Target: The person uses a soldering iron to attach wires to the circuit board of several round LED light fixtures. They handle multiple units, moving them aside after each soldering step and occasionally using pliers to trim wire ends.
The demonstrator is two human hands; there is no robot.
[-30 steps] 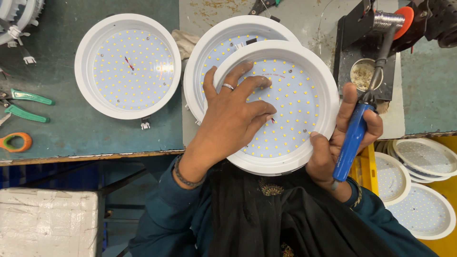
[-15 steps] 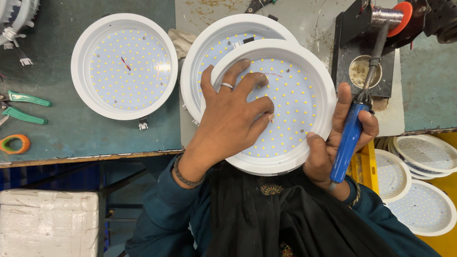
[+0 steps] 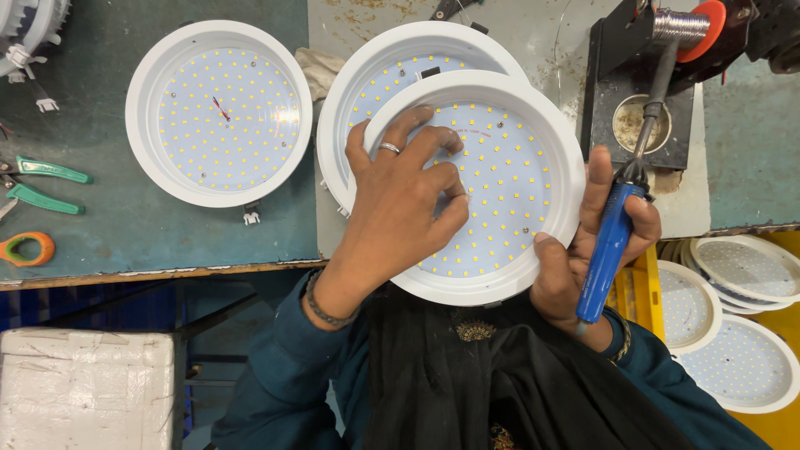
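The workbench (image 3: 167,233) takes up most of the view, dark green with a paler patch in the middle. Three round white lamp panels dotted with small yellow lights lie on it: one (image 3: 218,112) sits alone to the left, a second (image 3: 367,75) lies in the middle, and the third, the held lamp (image 3: 517,192), overlaps the second and juts past the near edge of the bench. More such panels are stacked in a yellow bin (image 3: 733,333) at lower right. The left hand (image 3: 400,200) lies flat on the held lamp's face, fingers spread (a ring shows on one finger). The right hand (image 3: 596,250) touches the lamp's rim with its thumb while its fingers are closed around a blue-handled soldering iron (image 3: 612,233), whose tip points up toward the black stand (image 3: 637,92). Green pliers (image 3: 46,185) and an orange loop (image 3: 29,248) lie at far left.
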